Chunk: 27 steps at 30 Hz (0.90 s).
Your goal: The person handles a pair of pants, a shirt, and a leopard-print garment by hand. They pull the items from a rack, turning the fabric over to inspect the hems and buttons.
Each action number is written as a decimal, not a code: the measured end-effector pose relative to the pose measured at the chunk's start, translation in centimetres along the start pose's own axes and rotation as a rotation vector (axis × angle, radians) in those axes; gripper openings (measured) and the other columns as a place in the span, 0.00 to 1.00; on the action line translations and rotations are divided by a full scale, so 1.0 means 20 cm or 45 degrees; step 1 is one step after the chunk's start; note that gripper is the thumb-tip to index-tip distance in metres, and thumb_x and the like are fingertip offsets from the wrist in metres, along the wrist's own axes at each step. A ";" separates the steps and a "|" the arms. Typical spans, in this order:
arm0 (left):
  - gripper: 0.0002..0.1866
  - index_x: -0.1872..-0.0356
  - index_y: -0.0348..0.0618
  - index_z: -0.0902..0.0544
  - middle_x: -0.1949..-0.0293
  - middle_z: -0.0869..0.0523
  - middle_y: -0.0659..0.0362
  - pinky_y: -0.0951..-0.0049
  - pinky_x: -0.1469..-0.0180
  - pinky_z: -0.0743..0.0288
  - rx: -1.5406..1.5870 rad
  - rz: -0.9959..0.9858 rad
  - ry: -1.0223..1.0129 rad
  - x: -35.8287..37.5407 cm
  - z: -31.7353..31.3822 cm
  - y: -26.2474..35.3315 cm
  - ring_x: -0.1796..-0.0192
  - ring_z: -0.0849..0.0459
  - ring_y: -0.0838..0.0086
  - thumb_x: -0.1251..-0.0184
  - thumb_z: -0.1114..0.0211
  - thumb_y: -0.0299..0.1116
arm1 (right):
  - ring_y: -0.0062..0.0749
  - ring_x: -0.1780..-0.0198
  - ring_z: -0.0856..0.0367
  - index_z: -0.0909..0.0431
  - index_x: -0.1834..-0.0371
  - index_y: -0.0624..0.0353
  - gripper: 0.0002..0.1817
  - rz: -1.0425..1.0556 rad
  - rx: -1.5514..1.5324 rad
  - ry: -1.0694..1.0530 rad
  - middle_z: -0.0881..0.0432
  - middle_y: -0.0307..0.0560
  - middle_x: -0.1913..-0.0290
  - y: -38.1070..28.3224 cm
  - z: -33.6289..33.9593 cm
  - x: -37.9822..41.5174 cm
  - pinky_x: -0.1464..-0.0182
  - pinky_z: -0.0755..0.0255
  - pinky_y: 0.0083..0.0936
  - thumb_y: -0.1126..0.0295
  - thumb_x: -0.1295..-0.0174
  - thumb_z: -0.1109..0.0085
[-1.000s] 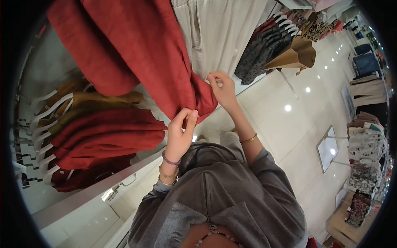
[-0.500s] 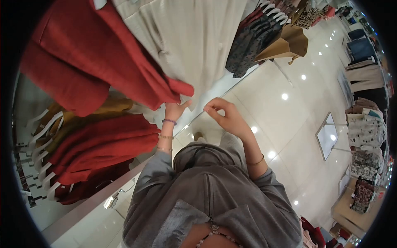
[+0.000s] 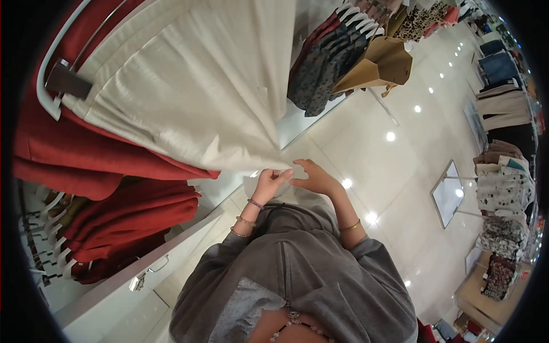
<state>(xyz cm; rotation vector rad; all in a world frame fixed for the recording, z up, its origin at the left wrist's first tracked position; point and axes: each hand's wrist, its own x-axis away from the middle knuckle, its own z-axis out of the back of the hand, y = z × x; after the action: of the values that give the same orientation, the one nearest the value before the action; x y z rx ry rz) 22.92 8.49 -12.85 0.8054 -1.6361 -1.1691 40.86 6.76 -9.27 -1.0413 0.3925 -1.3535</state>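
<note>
A cream garment (image 3: 189, 86), trousers or a skirt, hangs from a clip hanger (image 3: 68, 80) and stretches toward me. My left hand (image 3: 273, 182) pinches its lower corner between thumb and fingers, with the cloth pulled taut in folds. Just right of that corner is my right hand (image 3: 313, 177), its thumb and fingers curved and apart around the hem's tip. Behind the cream cloth, a red garment (image 3: 68, 148) hangs to the left.
Below left, red tops (image 3: 131, 220) hang on white hangers over a white ledge (image 3: 108, 286). Dark patterned clothes (image 3: 326, 74) and a brown paper bag (image 3: 380, 63) hang ahead. Across the tiled floor (image 3: 389, 188) stand a mirror (image 3: 447, 194) and more clothing racks.
My left hand has left the red garment and now grips the cream one's corner, drawing it toward me. The red garment has swung left. My right hand has opened near the cream hem.
</note>
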 end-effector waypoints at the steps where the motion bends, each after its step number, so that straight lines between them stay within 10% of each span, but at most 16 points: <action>1: 0.12 0.74 0.39 0.21 0.77 0.25 0.71 0.82 0.73 0.38 0.095 -0.003 -0.006 -0.01 -0.06 0.04 0.73 0.33 0.87 0.40 0.32 0.38 | 0.44 0.46 0.27 0.28 0.45 0.59 0.26 -0.011 -0.050 -0.091 0.27 0.55 0.46 0.06 0.04 0.00 0.45 0.31 0.31 0.59 0.45 0.38; 10: 0.10 0.58 0.39 0.19 0.62 0.18 0.63 0.76 0.57 0.28 -0.193 -0.059 -0.173 -0.18 -0.42 0.12 0.58 0.23 0.80 0.39 0.35 0.31 | 0.35 0.42 0.29 0.30 0.42 0.60 0.26 -0.009 -0.514 0.063 0.26 0.50 0.45 0.31 0.43 0.11 0.44 0.34 0.28 0.58 0.40 0.41; 16: 0.19 0.45 0.35 0.27 0.48 0.22 0.59 0.75 0.50 0.27 0.755 0.248 -0.090 -0.09 -0.69 0.25 0.49 0.23 0.74 0.38 0.39 0.24 | 0.33 0.38 0.33 0.36 0.38 0.65 0.29 -0.111 -0.859 0.173 0.29 0.51 0.41 0.50 0.52 0.07 0.38 0.40 0.25 0.53 0.33 0.51; 20: 0.19 0.42 0.35 0.30 0.45 0.24 0.55 0.72 0.47 0.27 0.477 0.219 0.005 -0.11 -0.74 0.17 0.46 0.23 0.70 0.33 0.45 0.26 | 0.37 0.37 0.34 0.37 0.38 0.70 0.37 -0.160 -0.823 -0.115 0.31 0.58 0.39 0.55 0.55 0.06 0.37 0.42 0.27 0.45 0.36 0.52; 24: 0.18 0.43 0.35 0.30 0.44 0.25 0.55 0.69 0.46 0.27 0.459 0.140 0.190 -0.20 -0.68 0.01 0.44 0.24 0.69 0.29 0.51 0.33 | 0.20 0.58 0.28 0.24 0.50 0.66 0.26 -0.200 -0.713 -0.472 0.22 0.41 0.58 0.56 0.57 0.04 0.56 0.30 0.19 0.51 0.35 0.48; 27: 0.17 0.45 0.33 0.28 0.48 0.22 0.55 0.73 0.46 0.29 0.622 0.062 0.477 -0.22 -0.62 0.05 0.47 0.23 0.71 0.28 0.51 0.34 | 0.12 0.69 0.32 0.20 0.62 0.65 0.18 0.032 -0.675 -0.194 0.24 0.31 0.72 0.56 0.68 0.06 0.67 0.35 0.14 0.57 0.35 0.45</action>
<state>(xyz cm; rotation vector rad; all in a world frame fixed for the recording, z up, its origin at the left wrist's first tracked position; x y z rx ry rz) 36.15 8.69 -11.88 1.2020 -1.6236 -0.5365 58.22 9.41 -10.60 -1.5589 0.6680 -1.1613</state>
